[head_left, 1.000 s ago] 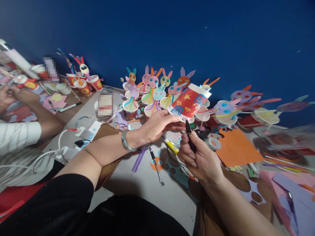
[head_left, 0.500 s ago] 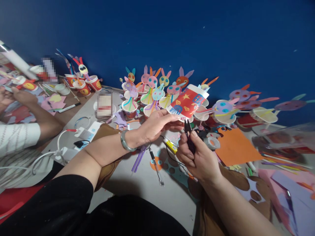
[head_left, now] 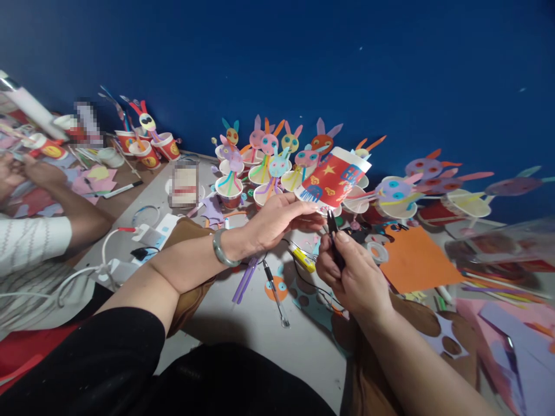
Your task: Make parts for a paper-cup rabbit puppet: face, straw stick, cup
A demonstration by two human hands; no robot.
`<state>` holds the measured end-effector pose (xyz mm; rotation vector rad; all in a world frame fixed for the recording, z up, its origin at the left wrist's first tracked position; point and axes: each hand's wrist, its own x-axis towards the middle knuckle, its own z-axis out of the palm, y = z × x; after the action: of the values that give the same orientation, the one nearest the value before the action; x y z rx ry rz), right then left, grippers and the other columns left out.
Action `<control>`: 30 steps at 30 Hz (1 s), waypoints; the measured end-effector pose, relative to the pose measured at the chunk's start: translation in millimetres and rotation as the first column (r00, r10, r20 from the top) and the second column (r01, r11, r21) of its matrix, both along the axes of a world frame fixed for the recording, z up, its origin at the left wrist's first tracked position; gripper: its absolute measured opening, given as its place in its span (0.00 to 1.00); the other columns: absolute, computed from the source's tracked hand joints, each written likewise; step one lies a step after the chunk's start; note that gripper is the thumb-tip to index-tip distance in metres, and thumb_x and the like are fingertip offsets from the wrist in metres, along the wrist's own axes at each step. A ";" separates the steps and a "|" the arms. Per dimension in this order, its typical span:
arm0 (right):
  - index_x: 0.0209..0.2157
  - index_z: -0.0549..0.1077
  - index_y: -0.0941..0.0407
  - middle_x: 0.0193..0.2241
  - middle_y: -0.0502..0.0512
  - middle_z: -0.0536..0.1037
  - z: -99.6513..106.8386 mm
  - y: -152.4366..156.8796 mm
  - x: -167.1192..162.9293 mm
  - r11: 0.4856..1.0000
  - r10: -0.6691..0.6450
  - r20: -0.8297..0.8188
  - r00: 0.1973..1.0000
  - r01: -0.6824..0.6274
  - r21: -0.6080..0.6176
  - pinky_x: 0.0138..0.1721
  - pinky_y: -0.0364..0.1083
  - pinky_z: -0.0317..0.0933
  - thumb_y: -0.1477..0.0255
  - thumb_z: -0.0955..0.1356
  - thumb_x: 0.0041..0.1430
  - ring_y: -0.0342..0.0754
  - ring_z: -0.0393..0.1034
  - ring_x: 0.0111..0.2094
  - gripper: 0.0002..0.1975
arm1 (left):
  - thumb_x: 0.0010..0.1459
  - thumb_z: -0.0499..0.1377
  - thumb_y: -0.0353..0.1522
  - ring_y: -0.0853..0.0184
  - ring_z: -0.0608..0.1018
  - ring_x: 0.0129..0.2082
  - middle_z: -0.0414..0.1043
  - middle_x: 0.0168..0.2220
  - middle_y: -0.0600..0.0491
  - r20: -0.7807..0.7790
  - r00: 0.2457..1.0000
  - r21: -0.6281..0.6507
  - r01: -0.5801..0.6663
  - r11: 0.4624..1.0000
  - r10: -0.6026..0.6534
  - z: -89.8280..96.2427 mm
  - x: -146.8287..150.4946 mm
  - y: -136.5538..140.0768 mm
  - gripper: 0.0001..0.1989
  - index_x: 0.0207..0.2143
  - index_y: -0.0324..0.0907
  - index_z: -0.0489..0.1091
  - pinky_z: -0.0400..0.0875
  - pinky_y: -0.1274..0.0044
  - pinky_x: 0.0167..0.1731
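Note:
My left hand [head_left: 281,221] pinches a red paper cup [head_left: 333,178] by its lower end. Tilted, the cup has gold stars, blue prints and a white band at its upper end. My right hand [head_left: 355,274] is closed around a black, two-jawed pointed tool [head_left: 336,245], whose handles are hidden in the palm; I cannot tell whether it is scissors or pliers. Its tip meets the cup's white bottom edge, close to my left fingertips. Behind the held cup stand several paper cups [head_left: 229,188] with paper rabbit heads [head_left: 277,166] and coloured strips.
On the grey table lie a pen [head_left: 274,292], purple sticks [head_left: 245,280], a yellow item [head_left: 303,259], a tape roll [head_left: 377,252] and orange paper [head_left: 422,260]. A power strip [head_left: 151,237] with cables is at left. Another person's arm [head_left: 65,196] works at far left. A blue wall [head_left: 277,58] stands behind.
The tool's two tips, slightly apart before, now look closed together at the cup's bottom edge. The cup has shifted slightly right; my left hand has barely moved.

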<state>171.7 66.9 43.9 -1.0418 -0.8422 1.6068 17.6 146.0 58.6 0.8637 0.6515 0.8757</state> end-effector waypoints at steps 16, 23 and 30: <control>0.29 0.70 0.55 0.13 0.39 0.54 4.6 5.3 7.1 0.993 0.089 -0.058 0.994 -0.093 -0.069 0.14 0.38 0.38 0.48 0.73 0.59 0.34 0.40 0.13 0.24 | 0.57 0.66 0.33 0.71 0.82 0.32 0.80 0.30 0.52 -0.027 1.000 0.024 -0.002 1.000 0.003 -2.7 -1.6 3.2 0.06 0.33 0.38 0.76 0.79 0.76 0.40; 0.31 0.70 0.55 0.12 0.38 0.54 8.1 3.2 4.8 0.995 0.082 -0.060 0.995 -0.085 -0.051 0.15 0.38 0.39 0.49 0.73 0.61 0.34 0.41 0.12 0.23 | 0.59 0.64 0.32 0.71 0.82 0.32 0.80 0.30 0.51 0.003 1.000 -0.012 0.012 1.000 -0.012 -3.1 -1.4 3.1 0.06 0.32 0.37 0.77 0.78 0.76 0.39; 0.31 0.70 0.55 0.13 0.38 0.53 8.6 3.3 3.5 0.996 0.078 -0.061 0.995 -0.081 -0.046 0.16 0.38 0.37 0.49 0.74 0.59 0.34 0.40 0.13 0.23 | 0.58 0.65 0.32 0.71 0.82 0.32 0.80 0.30 0.52 -0.007 1.000 -0.010 0.008 1.000 -0.009 -1.4 -1.8 3.1 0.05 0.32 0.38 0.76 0.78 0.75 0.41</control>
<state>175.2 70.2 52.5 -1.0004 -0.8173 1.7251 15.8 149.1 57.2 0.8603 0.6577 0.8612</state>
